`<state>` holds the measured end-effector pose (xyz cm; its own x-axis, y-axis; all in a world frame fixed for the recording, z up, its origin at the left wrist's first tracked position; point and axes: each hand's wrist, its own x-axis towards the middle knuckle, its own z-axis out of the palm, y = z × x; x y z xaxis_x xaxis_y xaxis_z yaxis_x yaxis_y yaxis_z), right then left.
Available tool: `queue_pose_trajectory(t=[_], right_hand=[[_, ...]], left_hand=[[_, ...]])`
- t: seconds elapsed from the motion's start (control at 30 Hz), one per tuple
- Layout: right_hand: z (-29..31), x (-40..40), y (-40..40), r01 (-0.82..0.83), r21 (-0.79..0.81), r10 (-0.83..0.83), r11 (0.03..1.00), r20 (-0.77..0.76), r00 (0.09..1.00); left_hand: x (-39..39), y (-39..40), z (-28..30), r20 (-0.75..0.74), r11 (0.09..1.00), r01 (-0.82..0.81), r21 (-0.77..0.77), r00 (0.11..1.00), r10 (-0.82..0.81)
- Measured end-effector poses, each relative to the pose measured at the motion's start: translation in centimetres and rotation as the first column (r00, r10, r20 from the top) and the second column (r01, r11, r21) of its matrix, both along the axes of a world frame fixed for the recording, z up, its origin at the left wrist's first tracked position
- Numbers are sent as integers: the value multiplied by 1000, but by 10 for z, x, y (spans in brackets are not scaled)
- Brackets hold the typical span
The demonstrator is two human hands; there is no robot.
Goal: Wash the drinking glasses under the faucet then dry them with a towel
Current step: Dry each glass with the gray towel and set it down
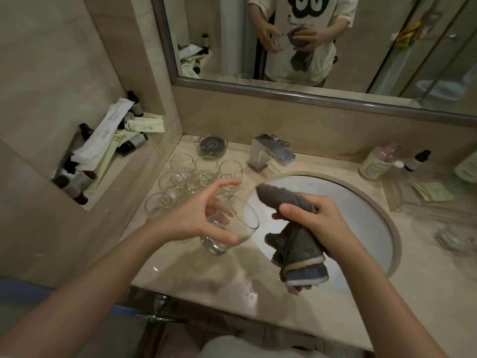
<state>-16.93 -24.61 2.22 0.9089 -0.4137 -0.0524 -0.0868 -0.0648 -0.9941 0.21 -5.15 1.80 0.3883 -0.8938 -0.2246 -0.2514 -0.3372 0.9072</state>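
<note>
My left hand (198, 218) grips a clear drinking glass (232, 228), tilted with its mouth facing right, above the counter at the left rim of the sink. My right hand (315, 218) holds a grey towel (294, 244) bunched in its fingers over the white sink basin (361, 218). One end of the towel points toward the glass and the striped end hangs down. Glass and towel are a little apart. Several more clear glasses (196, 177) stand on the counter left of the chrome faucet (271, 151). No water runs from the faucet.
A glass dish (212, 147) sits behind the glasses. A wall niche (103, 156) at left holds dark bottles and packets. Bottles (379, 161) and a glass tray (426, 200) stand right of the sink. The beige counter (206, 275) shows water drops. A mirror (309, 42) hangs behind.
</note>
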Motion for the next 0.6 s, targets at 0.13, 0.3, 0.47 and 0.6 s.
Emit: queue_pose_trajectory(t=[0.13, 0.3, 0.47, 0.6], right_hand=[[-10, 4, 8, 113, 38, -112, 993, -28, 993], [-27, 4, 14, 185, 77, -179, 980, -69, 981], [-40, 0, 13, 220, 84, -210, 972, -118, 971], [-45, -3, 12, 239, 75, -229, 968, -126, 965]], left_hand=[[9, 1, -27, 91, 994, -97, 54, 992, 92], [17, -2, -53, 311, 973, -179, 145, 942, 127], [23, -9, -74, 528, 952, -240, 187, 842, 109], [33, -12, -93, 549, 943, -280, 179, 824, 140]])
